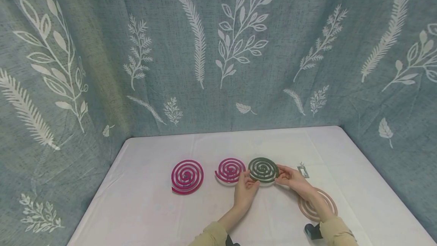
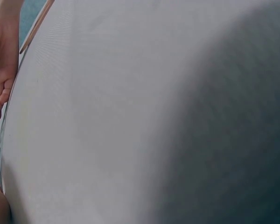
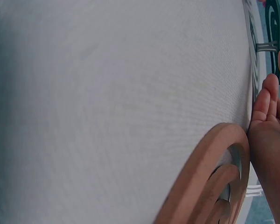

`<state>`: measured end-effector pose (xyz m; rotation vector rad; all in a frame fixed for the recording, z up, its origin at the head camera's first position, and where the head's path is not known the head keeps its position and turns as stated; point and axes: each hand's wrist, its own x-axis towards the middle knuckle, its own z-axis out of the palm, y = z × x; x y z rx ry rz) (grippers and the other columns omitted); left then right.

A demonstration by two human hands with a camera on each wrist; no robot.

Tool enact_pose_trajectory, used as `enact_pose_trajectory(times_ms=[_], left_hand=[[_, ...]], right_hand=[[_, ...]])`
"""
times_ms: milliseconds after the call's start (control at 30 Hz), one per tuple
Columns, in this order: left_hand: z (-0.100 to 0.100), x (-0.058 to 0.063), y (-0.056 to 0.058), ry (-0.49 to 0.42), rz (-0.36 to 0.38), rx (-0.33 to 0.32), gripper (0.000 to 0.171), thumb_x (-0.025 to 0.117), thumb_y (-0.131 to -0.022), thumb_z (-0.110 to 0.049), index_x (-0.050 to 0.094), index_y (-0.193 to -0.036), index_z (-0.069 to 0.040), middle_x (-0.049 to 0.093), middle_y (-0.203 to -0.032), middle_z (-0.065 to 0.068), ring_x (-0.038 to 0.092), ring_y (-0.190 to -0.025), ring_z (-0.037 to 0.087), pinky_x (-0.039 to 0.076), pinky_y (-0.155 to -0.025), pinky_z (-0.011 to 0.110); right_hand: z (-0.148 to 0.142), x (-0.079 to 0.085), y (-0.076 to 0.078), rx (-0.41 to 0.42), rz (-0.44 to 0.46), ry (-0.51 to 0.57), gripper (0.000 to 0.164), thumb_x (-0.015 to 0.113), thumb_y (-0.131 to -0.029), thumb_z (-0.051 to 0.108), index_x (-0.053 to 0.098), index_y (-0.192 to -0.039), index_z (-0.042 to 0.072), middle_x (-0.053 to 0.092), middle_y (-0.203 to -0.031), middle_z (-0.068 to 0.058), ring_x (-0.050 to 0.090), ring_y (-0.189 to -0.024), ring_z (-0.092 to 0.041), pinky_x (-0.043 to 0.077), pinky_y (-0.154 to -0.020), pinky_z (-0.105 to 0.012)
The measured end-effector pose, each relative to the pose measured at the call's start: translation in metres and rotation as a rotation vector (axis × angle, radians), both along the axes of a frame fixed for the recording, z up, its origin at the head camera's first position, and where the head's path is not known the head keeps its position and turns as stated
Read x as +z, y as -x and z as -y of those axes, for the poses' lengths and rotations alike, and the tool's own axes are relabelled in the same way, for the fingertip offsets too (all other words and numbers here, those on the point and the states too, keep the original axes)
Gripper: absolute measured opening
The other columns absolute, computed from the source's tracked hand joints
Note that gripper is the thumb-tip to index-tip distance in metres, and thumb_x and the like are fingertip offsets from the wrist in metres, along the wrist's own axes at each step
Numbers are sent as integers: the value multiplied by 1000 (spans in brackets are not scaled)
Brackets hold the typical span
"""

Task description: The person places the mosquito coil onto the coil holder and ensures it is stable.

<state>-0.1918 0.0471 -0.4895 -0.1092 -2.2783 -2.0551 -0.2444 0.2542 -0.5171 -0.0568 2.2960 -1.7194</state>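
Observation:
Both hands are at a dark green mosquito coil (image 1: 263,169) in the head view. My left hand (image 1: 245,193) holds its front left edge, its fingers overlapping the side of a magenta coil (image 1: 231,170). On the right edge, the thumb and fingers of my right hand (image 1: 294,179) pinch the green coil. The right wrist view shows this coil (image 3: 273,28) edge-on at the fingertips, with a metal prong piece (image 3: 266,46) against it. Under my right forearm lies a brown coil (image 1: 332,204), partly hidden.
Farther left, another magenta coil (image 1: 187,177) lies on the white-covered table (image 1: 146,208). A small metal stand (image 1: 302,171) is just beyond my right hand. Behind the table hangs a blue-grey curtain (image 1: 164,67) with white leaf prints.

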Motion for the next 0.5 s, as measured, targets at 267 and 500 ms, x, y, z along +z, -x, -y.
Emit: enact_pose_trajectory(times_ms=[267,500], left_hand=[[-3,-39,18,13,8,-2,46,67,-83,-4,47,-124,5,65,-88,12,58,-77,4,51,-70,15],[-3,-44,18,23,-25,-1,46,67,-83,-5,48,-124,5,66,-88,12,58,-77,3,51,-70,16]], right_hand=[[0,-1,0,5,-2,-20,72,70,-84,13,32,-143,-5,51,-106,-8,50,-84,-7,48,-71,-15],[0,-1,-1,5,1,-17,72,69,-84,13,32,-143,-5,50,-106,-8,49,-84,-8,47,-71,-16]])
